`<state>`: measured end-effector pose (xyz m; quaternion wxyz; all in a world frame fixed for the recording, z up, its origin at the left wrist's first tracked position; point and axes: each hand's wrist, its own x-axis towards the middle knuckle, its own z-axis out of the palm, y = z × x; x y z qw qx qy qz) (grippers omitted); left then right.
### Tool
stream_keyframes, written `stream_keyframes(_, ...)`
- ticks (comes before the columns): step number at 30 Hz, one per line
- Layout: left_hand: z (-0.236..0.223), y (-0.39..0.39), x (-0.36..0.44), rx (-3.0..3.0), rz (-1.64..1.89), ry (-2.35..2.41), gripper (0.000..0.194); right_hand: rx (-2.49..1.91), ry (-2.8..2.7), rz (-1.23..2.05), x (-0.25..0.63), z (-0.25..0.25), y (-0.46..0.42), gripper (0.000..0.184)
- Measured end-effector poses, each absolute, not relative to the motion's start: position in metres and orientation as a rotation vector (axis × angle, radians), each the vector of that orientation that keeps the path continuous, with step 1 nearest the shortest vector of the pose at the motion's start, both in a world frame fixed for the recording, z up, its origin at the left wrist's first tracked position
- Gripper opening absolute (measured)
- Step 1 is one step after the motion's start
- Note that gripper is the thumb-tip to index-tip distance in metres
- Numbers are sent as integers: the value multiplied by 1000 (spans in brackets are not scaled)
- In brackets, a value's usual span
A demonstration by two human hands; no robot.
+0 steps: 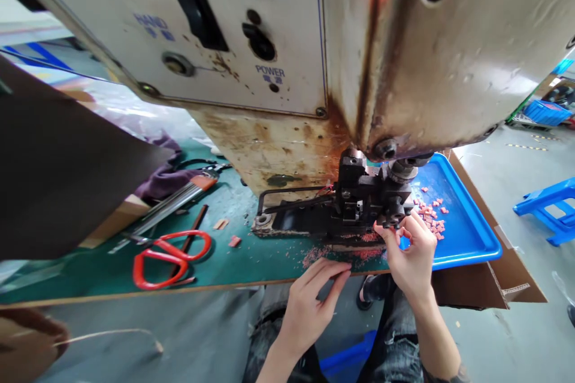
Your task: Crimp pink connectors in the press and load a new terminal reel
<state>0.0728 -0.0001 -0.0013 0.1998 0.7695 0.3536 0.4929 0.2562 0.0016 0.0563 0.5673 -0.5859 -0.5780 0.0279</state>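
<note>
My right hand (413, 251) is at the black tooling (359, 191) of a press machine, with thumb and fingers curled in by its front right end. What those fingers hold, if anything, is hidden or too small to name. My left hand (314, 299) hovers just in front of the bench edge, thumb and index fingertips pinched together. Anything between them is too small to make out. Pinkish-red crumbs (317, 256) lie around the base of the tooling. Small red pieces (433, 215) are piled in a blue tray (476, 239) right of the machine.
Red-handled scissors (168, 257) lie on the green bench (224, 278) at the left, near an allen key set (171, 206) and dark purple cloth (164, 170). The machine body (260, 149) looms overhead. A cardboard box (485, 281) is under the tray; a blue stool (548, 209) stands at right.
</note>
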Motion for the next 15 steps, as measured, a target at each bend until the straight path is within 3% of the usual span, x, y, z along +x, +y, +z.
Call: stream_keyframes(15, -2, -1, 71, 2146, 1393, 974, 14, -1362, -1270, -40, 250, 47, -1, 37)
